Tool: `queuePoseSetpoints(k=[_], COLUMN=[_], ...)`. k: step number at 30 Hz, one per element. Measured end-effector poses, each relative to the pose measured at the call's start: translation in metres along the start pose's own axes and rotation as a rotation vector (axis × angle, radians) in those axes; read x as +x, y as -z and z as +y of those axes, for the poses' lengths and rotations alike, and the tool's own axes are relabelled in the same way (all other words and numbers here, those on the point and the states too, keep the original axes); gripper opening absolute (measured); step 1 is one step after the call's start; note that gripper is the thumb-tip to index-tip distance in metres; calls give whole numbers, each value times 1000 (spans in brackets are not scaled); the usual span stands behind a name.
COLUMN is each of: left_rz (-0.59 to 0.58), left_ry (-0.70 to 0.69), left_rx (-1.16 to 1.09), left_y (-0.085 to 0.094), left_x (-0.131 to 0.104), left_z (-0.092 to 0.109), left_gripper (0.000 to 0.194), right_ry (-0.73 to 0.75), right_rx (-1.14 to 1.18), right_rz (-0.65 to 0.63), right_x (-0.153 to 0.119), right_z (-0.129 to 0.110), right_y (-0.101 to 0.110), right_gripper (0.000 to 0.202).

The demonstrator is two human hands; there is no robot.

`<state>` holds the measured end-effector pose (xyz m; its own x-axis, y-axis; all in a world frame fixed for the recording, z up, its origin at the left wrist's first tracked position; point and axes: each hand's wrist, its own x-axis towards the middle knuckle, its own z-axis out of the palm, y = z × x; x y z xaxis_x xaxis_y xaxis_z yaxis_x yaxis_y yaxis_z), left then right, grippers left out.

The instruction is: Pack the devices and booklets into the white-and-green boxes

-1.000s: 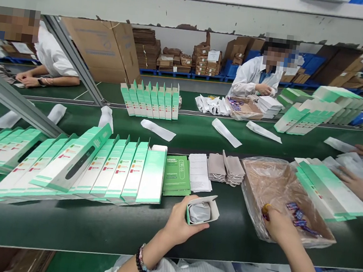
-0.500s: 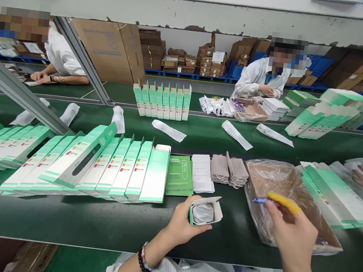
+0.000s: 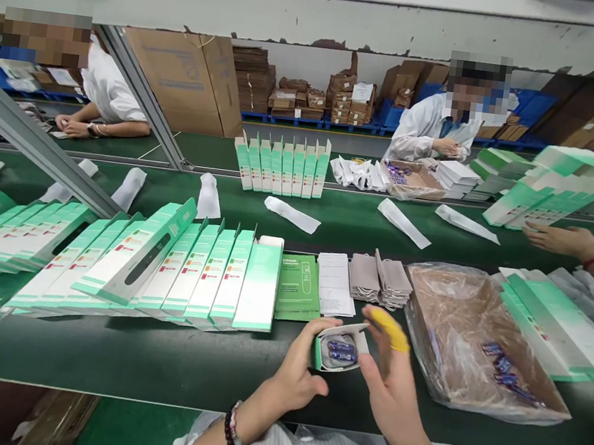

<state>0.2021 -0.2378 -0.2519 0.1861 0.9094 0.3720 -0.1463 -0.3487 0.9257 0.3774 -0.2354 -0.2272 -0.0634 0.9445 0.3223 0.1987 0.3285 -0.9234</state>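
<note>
My left hand [image 3: 304, 368] grips a small green and white box [image 3: 320, 352], whose open end faces me. Inside that opening lie blue batteries [image 3: 342, 351] on something grey. At the box's right edge is my right hand [image 3: 390, 371], its fingers apart and a yellow cover [image 3: 389, 328] on one finger; it touches the box flap. Behind the hands are a green booklet stack [image 3: 300, 288], white leaflets [image 3: 336, 285] and grey folded pouches [image 3: 381, 280]. A plastic-lined cardboard tray [image 3: 461, 293] with several batteries [image 3: 511, 375] is to the right.
Green and white cartons [image 3: 231, 272] lean in a row at left; more cartons [image 3: 560, 327] lie at right. White wrapped items [image 3: 292, 213] rest on the green belt [image 3: 244, 209] beyond. A person's hand [image 3: 565, 240] reaches in from the right. Two people sit across.
My right hand has moved left from the tray to the box, and batteries now show in its opening. The other person's hand at right has moved up to the far cartons.
</note>
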Motion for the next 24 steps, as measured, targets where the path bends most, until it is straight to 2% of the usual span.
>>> queuePoseSetpoints(k=[2, 3, 5, 8, 10, 12, 14, 16, 18, 21, 22, 24], left_rz=[-5, -14, -2, 125, 222, 275, 255, 152, 41, -13, -13, -17], left_ry=[10, 35, 73, 58, -18, -173, -381, -572, -696, -734, -713, -648], left_rx=[-65, -76, -79, -57, -9, 72, 197, 362, 514, 598, 592, 566], left_y=[-1, -2, -7, -17, -21, -20, -13, -1, 10, 19, 20, 19], left_x=[0, 1, 3, 7, 8, 8, 8, 8, 7, 6, 6, 6], left_z=[10, 15, 22, 22, 17, 12, 9, 7, 5, 3, 3, 6], left_gripper=[70, 61, 48, 33, 25, 22, 25, 26, 24, 42, 40, 25], right_ry=[-185, -263, -379, -487, -499, -477, -415, -285, -105, 158, 243, 406], right_rx=[215, 303, 435, 548, 586, 600, 597, 546, 414, 109, 6, -169], right_rz=[-165, -202, -185, -97, -74, -88, -141, -248, -381, -536, -556, -554], right_x=[-1, 0, 3, 9, 12, 13, 14, 16, 20, 26, 28, 31], right_z=[1, -1, -6, -14, -15, -12, -5, 4, 11, 16, 16, 15], right_y=[-8, -12, -20, -27, -29, -27, -20, -8, 7, 27, 31, 34], right_gripper=[40, 39, 40, 37, 29, 27, 22, 18, 25, 37, 40, 47])
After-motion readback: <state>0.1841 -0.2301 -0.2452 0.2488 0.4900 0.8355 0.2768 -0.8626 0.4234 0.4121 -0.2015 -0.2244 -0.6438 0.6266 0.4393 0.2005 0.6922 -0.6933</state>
